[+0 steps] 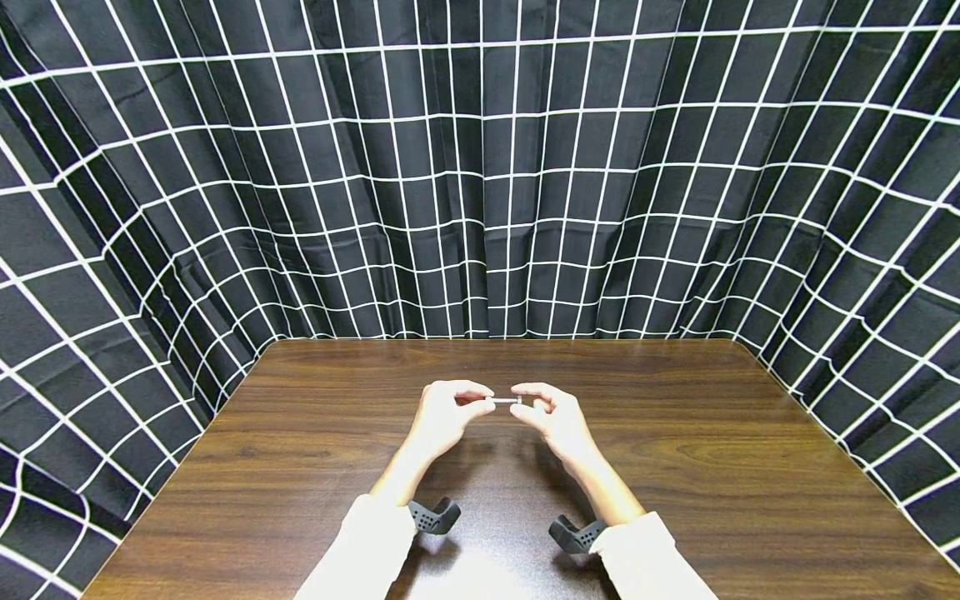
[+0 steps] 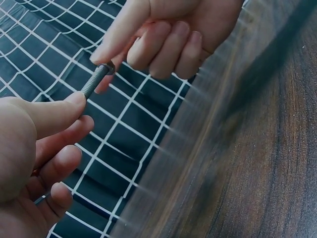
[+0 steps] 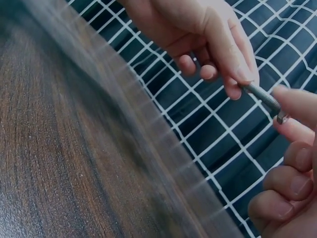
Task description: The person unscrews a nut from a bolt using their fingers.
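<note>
A grey metal bolt with a threaded shank is held level between both hands, above the table. My left hand pinches one end of it between thumb and index finger, its other fingers loosely bent. At the opposite end sits a wider piece; whether this is the bolt's head or a nut, I cannot tell. Thumb and index finger of my right hand are around that wider end, one on each side. In the left wrist view, the right hand's remaining fingers are curled toward the palm.
Beneath the hands lies a dark brown wood-grain table. A black curtain with a white grid surrounds its back and sides. Each wrist wears a dark strap-like mount, the left one and the right one, beside pale sleeves.
</note>
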Motion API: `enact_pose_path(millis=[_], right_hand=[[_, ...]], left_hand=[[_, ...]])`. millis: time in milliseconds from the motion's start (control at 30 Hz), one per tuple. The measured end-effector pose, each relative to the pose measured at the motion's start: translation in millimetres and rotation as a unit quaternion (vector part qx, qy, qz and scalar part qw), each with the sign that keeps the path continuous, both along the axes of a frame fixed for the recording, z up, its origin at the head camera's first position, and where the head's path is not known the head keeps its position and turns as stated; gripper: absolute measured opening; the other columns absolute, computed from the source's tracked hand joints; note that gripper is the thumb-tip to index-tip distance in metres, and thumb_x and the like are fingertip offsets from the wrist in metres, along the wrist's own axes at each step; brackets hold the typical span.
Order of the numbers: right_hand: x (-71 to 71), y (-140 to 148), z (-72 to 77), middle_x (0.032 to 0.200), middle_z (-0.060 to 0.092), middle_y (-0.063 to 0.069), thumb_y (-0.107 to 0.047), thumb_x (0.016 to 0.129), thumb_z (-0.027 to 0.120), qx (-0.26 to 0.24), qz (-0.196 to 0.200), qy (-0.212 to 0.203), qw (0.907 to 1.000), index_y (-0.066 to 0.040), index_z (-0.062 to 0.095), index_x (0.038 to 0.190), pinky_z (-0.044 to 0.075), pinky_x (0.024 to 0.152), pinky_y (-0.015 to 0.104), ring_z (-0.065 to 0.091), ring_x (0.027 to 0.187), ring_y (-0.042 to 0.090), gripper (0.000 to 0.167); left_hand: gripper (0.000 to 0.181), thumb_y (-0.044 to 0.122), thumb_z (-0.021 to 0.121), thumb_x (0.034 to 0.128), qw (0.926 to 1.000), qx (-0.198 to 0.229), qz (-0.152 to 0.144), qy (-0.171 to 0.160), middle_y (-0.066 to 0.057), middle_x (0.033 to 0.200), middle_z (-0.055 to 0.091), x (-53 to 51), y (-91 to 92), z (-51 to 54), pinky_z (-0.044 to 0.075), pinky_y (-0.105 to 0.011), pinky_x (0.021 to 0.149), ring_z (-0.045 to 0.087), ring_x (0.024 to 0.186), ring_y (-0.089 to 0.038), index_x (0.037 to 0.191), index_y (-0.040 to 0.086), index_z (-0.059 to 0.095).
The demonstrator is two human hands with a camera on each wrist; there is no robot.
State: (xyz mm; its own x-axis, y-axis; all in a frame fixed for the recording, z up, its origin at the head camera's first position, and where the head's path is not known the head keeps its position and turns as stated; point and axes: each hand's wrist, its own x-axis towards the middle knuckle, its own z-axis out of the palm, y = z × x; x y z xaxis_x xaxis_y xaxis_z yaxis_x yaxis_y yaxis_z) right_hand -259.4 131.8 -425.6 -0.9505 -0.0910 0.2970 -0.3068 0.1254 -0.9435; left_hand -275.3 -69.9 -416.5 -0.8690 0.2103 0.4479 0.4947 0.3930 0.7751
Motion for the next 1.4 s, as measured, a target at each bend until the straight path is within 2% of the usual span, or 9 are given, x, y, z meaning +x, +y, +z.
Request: enact_pose_path(millis=[100, 167, 267, 400, 533, 700, 933, 1200, 1400], right_hand=[[1.3, -1.1, 1.4, 0.06, 0.044, -0.007, -0.014, 0.092, 0.067, 0.001, -0.013, -0.039, 0.9992, 0.004, 0.068, 0.107, 0.021, 0.044, 0.021, 0.025, 0.047, 0.005, 0.024], [1.7, -1.8, 1.2, 0.056, 0.043, -0.008, -0.021, 0.095, 0.063, 0.007, -0.02, -0.062, 0.9978, 0.003, 0.069, 0.101, 0.019, 0.042, 0.022, 0.024, 0.045, 0.006, 0.026], [1.6, -2.7, 0.1, 0.048, 0.03, -0.009, -0.029, 0.097, 0.059, 0.017, -0.031, -0.084, 0.9958, 0.003, 0.069, 0.09, 0.018, 0.041, 0.022, 0.022, 0.043, 0.007, 0.035], [0.8, -3.0, -2.3, 0.045, 0.029, -0.01, -0.032, 0.096, 0.059, 0.029, -0.041, -0.087, 0.9949, 0.003, 0.068, 0.079, 0.018, 0.041, 0.022, 0.022, 0.043, 0.008, 0.04], [1.1, -2.6, -2.7, 0.044, 0.03, -0.01, -0.03, 0.096, 0.061, 0.03, -0.044, -0.08, 0.9953, 0.002, 0.065, 0.075, 0.018, 0.041, 0.023, 0.023, 0.042, 0.008, 0.039], [3.5, -1.8, 3.0, 0.045, 0.03, -0.009, -0.026, 0.096, 0.062, 0.012, -0.033, -0.096, 0.9947, 0.005, 0.065, 0.078, 0.019, 0.041, 0.022, 0.023, 0.042, 0.007, 0.035], [18.9, -5.0, 25.9, 0.047, 0.031, -0.007, -0.016, 0.095, 0.061, 0.007, -0.008, -0.091, 0.9958, 0.012, 0.061, 0.085, 0.02, 0.041, 0.021, 0.025, 0.041, 0.004, 0.03], [2.0, -3.0, 2.4, 0.049, 0.032, -0.009, -0.015, 0.091, 0.067, -0.019, -0.02, -0.079, 0.9965, 0.004, 0.065, 0.089, 0.019, 0.041, 0.021, 0.023, 0.042, 0.005, 0.019], [0.4, -3.1, -0.5, 0.053, 0.039, -0.008, -0.008, 0.087, 0.07, -0.024, -0.021, -0.053, 0.9981, 0.005, 0.067, 0.097, 0.02, 0.041, 0.021, 0.025, 0.043, 0.004, 0.017]], left_hand=[[0.012, 0.016, 0.079, 0.081, 1.0, 0.0, -0.003, 0.004, 0.005, 0.084, 0.073, 0.3, 1.0, 0.4, 0.052, -0.026, 0.066, 0.067, 0.073, -0.005, 0.093, 0.013, 0.076], [0.012, 0.016, 0.079, 0.081, 1.0, -0.001, -0.006, 0.007, 0.005, 0.084, 0.074, 0.4, 1.7, 0.3, 0.052, -0.026, 0.066, 0.067, 0.073, -0.005, 0.092, 0.012, 0.076], [0.013, 0.016, 0.079, 0.0809, 0.9999, -0.006, -0.005, 0.01, 0.006, 0.084, 0.074, 0.1, 2.7, -0.1, 0.052, -0.025, 0.066, 0.067, 0.073, -0.004, 0.093, 0.012, 0.076], [0.012, 0.017, 0.079, 0.0809, 0.9999, -0.009, -0.006, 0.013, 0.008, 0.084, 0.073, 0.1, 3.4, -0.5, 0.052, -0.025, 0.066, 0.067, 0.074, -0.003, 0.092, 0.014, 0.076], [0.012, 0.015, 0.079, 0.0806, 0.9998, -0.007, -0.009, 0.014, 0.008, 0.084, 0.073, 0.4, 3.9, -0.5, 0.052, -0.025, 0.065, 0.067, 0.074, -0.003, 0.092, 0.014, 0.076], [0.012, 0.014, 0.079, 0.0806, 0.9999, -0.006, -0.009, 0.013, 0.007, 0.085, 0.073, 0.4, 4.1, 0.0, 0.052, -0.025, 0.066, 0.067, 0.075, -0.004, 0.092, 0.014, 0.076], [0.012, 0.016, 0.079, 0.0804, 0.9998, -0.009, -0.011, 0.015, 0.008, 0.084, 0.073, 0.1, 3.0, 0.0, 0.052, -0.025, 0.065, 0.067, 0.074, -0.004, 0.092, 0.014, 0.076], [0.012, 0.014, 0.078, 0.0812, 0.9997, -0.005, -0.011, 0.022, 0.004, 0.083, 0.074, 1.2, 1.5, 1.2, 0.051, -0.026, 0.064, 0.067, 0.072, -0.006, 0.093, 0.01, 0.076], [0.012, 0.016, 0.078, 0.0814, 0.9997, -0.005, -0.008, 0.021, 0.003, 0.083, 0.073, 1.3, 0.7, 1.0, 0.051, -0.026, 0.063, 0.067, 0.071, -0.007, 0.092, 0.01, 0.076]])
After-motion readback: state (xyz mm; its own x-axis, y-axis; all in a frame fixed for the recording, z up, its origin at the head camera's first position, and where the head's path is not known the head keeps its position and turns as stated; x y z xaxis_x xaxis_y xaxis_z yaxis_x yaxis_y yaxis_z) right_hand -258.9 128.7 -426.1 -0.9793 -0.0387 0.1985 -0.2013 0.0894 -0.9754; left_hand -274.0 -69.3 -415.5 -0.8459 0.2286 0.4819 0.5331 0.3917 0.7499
